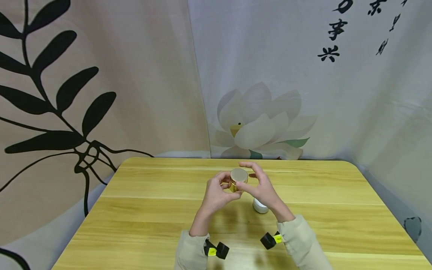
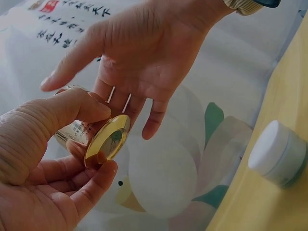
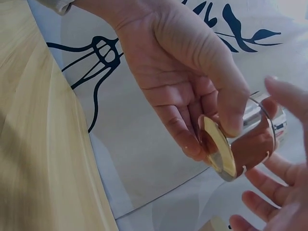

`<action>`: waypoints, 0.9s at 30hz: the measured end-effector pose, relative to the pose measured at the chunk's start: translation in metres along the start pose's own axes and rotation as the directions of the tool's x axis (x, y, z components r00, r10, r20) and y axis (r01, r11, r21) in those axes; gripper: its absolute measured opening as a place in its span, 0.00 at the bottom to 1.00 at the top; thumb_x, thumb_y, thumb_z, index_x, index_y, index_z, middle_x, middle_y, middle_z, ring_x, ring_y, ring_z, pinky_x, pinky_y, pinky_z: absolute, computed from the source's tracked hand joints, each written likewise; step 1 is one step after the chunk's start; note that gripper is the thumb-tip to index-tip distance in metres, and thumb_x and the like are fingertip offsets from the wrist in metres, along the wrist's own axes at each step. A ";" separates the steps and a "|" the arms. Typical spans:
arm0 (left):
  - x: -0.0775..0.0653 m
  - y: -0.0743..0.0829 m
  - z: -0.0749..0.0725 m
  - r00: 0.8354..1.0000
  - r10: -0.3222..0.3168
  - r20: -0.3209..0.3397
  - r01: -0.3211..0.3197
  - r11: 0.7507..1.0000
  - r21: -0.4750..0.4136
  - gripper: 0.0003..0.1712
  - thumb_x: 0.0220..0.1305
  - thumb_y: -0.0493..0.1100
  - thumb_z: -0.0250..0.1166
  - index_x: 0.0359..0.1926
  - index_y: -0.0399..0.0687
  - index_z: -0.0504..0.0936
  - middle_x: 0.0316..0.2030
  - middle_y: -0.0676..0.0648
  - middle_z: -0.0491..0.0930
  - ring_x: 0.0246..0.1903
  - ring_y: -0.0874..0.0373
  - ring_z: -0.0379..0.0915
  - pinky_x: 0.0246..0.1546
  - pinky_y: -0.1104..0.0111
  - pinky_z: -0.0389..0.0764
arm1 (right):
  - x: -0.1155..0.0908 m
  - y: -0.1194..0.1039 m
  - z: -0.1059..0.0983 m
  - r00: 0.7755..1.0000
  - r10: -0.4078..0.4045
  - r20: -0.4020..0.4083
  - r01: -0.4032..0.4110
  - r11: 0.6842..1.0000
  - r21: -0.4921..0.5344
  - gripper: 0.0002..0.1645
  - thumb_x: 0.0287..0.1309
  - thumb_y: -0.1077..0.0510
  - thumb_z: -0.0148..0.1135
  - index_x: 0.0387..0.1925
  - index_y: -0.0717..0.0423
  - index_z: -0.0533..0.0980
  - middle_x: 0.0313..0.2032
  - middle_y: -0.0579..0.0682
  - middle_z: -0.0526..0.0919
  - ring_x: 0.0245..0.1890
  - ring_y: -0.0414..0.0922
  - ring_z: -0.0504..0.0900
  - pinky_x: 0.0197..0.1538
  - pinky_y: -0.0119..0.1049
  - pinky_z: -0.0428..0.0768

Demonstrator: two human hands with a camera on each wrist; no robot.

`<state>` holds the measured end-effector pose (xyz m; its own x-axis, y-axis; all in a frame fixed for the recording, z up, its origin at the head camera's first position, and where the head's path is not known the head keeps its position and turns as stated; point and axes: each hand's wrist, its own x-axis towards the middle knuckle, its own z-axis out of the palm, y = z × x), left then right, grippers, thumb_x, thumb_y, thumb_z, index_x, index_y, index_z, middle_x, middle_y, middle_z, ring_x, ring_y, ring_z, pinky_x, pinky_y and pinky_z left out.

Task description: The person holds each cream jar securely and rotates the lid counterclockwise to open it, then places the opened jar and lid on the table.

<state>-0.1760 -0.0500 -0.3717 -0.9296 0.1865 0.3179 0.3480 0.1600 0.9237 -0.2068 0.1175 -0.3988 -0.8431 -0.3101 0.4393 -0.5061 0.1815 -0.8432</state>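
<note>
My left hand [image 1: 216,193] holds a shiny gold jar [image 1: 238,175] up over the table, its flat round top facing upward. In the left wrist view, the thumb lies along the jar's side and the fingertips are at its flared gold base [image 2: 107,142]. My right hand [image 1: 264,191] is beside the jar with fingers spread and thumb extended, the thumb overlapping the jar in the head view. In the right wrist view, a thin seam runs round the jar [image 3: 255,139] near its end by the spread right fingers [image 3: 269,185].
A small white jar [image 1: 260,206] with a white lid stands on the wooden table [image 1: 152,210], below my right hand. Behind the table hangs a curtain [image 1: 152,75] printed with dark leaves, a lotus and characters. Each wrist carries a small black camera [image 1: 222,250].
</note>
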 end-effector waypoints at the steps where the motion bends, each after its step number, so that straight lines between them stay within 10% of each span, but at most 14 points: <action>1: 0.000 0.000 0.000 1.000 -0.001 -0.001 0.001 1.000 -0.001 0.22 0.42 0.26 0.69 0.44 0.27 0.77 0.36 0.40 0.76 0.36 0.51 0.70 0.40 0.57 0.79 | 0.000 0.000 0.000 1.000 0.013 -0.011 -0.013 1.000 0.001 0.27 0.52 0.63 0.65 0.55 0.59 0.69 0.57 0.57 0.70 0.59 0.54 0.64 0.55 0.60 0.63; 27: 0.000 -0.001 -0.001 1.000 -0.011 -0.003 0.011 1.000 0.001 0.23 0.41 0.26 0.70 0.44 0.27 0.77 0.36 0.40 0.76 0.36 0.53 0.69 0.42 0.56 0.79 | 0.001 -0.002 0.005 0.997 0.042 -0.062 -0.042 0.999 -0.004 0.26 0.45 0.71 0.67 0.48 0.66 0.70 0.56 0.62 0.71 0.58 0.57 0.65 0.54 0.60 0.63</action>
<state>-0.1768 -0.0515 -0.3721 -0.9337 0.1823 0.3083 0.3379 0.1626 0.9271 -0.2059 0.1125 -0.3978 -0.8733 -0.2438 0.4219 -0.4707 0.1984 -0.8597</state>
